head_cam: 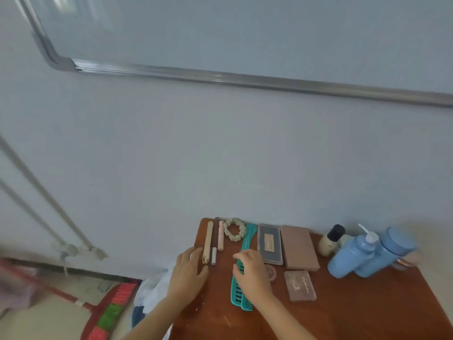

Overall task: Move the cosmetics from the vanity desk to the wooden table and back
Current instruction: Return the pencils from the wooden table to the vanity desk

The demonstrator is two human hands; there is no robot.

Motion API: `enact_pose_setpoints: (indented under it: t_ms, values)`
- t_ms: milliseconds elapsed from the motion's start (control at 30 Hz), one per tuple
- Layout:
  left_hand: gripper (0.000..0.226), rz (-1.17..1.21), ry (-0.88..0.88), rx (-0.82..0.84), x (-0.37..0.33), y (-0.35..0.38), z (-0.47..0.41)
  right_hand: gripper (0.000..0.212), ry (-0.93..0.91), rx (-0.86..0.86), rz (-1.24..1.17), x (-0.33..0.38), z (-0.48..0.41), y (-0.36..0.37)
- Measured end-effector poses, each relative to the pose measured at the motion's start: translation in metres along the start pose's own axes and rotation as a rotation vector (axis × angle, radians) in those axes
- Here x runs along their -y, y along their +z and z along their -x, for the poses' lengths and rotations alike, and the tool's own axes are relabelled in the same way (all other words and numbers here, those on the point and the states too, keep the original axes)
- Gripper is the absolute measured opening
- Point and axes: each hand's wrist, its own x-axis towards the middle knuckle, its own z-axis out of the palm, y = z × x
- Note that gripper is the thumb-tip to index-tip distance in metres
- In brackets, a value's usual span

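Note:
Cosmetics lie in a row on the reddish wooden table (355,310). My left hand (187,273) rests flat at the table's left edge, fingers apart, beside a beige stick (208,239) and a small white tube (214,255). My right hand (252,268) lies over the middle of two teal combs (241,296), fingers curled on them. A pink tube (220,235) and a beige scrunchie (234,229) lie behind. To the right are a grey palette (269,244), a pink palette (297,246), a clear compact (300,285), a black-capped bottle (331,239) and two blue bottles (367,253).
The table stands against a pale wall (220,143) with a metal-framed board (245,77) above. White cloth (157,285) lies by the table's left side. On the floor at lower left is a red and green mat (110,312); pipes (49,204) run down the wall.

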Motion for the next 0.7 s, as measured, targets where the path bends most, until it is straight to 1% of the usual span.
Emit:
enact_pose_setpoints:
  t_ms: [133,267,433,567,633,700]
  values:
    - [0.047,0.065,0.001,-0.049,-0.009,0.004,-0.010,0.036,-0.021,0.033,0.088,0.006,-0.044,0.000]
    - [0.050,0.078,0.006,-0.025,-0.011,0.010,-0.017,0.038,0.004,0.081,0.145,0.009,-0.081,0.012]
    - [0.061,-0.059,0.002,-0.007,-0.011,0.016,-0.026,0.053,0.074,0.136,0.225,0.008,-0.089,0.025]
    - [0.068,-0.205,-0.041,-0.011,-0.017,0.020,-0.034,0.049,0.064,0.115,0.228,0.005,-0.099,0.020]
    - [0.067,-0.258,-0.071,-0.019,-0.022,0.022,-0.040,0.056,0.070,0.133,0.194,0.000,-0.104,0.019]
    - [0.064,-0.258,-0.095,-0.043,-0.026,0.024,-0.048,0.061,0.067,0.176,0.189,-0.002,-0.106,0.018]
